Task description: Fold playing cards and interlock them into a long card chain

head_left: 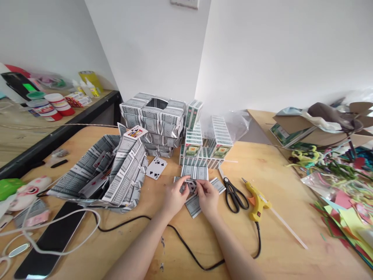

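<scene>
Between the fingertips of my left hand (pixel 176 197) and my right hand (pixel 208 197) is a playing card (pixel 191 187), pinched from both sides; its black-pip face partly shows and it looks bent or folded. Below and around it lie other cards with patterned grey-blue backs, one in front (pixel 193 207) and one at the right (pixel 218 185). A face-up club card (pixel 156 168) rests to the left of my hands. Black-handled scissors (pixel 235 195) lie just right of my right hand, with a yellow glue gun (pixel 257 199) beyond them.
A basket made of folded cards (pixel 128 175) stands at the left, with a card-built box (pixel 154 116) behind. Boxed decks (pixel 204 149) are stacked at the back. A black cord (pixel 177 231) crosses under my forearms. A phone (pixel 52 241) and white cable lie front left; craft scraps (pixel 346 210) at right.
</scene>
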### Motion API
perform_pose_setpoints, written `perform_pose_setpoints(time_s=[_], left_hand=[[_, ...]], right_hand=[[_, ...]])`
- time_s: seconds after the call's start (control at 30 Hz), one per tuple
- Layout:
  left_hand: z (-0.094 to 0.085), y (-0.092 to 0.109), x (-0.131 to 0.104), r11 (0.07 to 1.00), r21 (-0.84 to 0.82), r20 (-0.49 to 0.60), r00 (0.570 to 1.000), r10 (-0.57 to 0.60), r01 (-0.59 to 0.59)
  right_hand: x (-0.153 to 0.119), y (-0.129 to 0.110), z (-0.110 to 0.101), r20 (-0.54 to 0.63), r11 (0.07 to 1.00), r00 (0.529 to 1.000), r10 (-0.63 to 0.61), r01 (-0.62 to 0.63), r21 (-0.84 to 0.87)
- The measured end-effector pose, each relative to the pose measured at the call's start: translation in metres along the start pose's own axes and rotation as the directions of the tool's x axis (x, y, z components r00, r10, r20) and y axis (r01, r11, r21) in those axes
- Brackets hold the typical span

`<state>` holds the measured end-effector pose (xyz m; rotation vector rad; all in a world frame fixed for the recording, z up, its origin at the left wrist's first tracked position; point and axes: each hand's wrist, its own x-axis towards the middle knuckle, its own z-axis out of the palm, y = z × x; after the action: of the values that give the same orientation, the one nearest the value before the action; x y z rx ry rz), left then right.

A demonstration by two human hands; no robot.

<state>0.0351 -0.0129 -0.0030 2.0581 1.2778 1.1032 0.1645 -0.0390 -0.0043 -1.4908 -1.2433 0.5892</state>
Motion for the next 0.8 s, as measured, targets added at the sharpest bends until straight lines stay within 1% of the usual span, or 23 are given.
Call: perform_pose_setpoints(time_s=[0.1, 0.23, 0.37, 0.5, 0.57, 0.67, 0.8], left_hand=[[0.0006, -0.0007, 0.0000, 1.000, 0.021, -0.021, 1.000, -0.020, 0.021], [-0.0020, 0.0001, -0.0004, 1.000, 0.024, -0.035, 0.999, -0.012, 0.013], [-0.0062, 0.0048, -0.0003, 1.000, -0.024, -0.012, 1.000, -0.001, 0.001], [-0.0046, 0.0045, 0.0000, 0.998, -0.055, -0.057, 0.998, -0.021, 0.018], [-0.0026, 0.0023, -0.0004, 0.999, -0.050, -0.075, 0.997, -0.019, 0.015], [-0.0009, 0.0000, -0.0011, 0.999, -0.033, -0.075, 0.997, -0.012, 0.010], [-0.0021, 0.0002, -0.0010, 1.000, -0.007, -0.078, 0.997, -0.020, 0.019]], right_hand=[[-0.0012, -0.0028, 0.0005, 0.011, 1.000, 1.000, -0.014, 0.014, -0.005], [-0.0020, -0.0056, -0.0001, 0.002, 1.000, 1.000, -0.025, 0.025, -0.015], [-0.0019, -0.0069, -0.0015, -0.015, 0.998, 0.999, -0.047, 0.047, -0.050], [-0.0022, -0.0064, -0.0018, -0.013, 0.995, 0.997, -0.078, 0.077, -0.069], [-0.0022, -0.0057, -0.0016, -0.016, 0.994, 0.997, -0.080, 0.079, -0.076], [-0.0024, -0.0051, -0.0017, -0.026, 0.993, 0.996, -0.085, 0.082, -0.087], [-0.0025, -0.0062, -0.0022, -0.013, 0.991, 0.995, -0.096, 0.095, -0.094]])
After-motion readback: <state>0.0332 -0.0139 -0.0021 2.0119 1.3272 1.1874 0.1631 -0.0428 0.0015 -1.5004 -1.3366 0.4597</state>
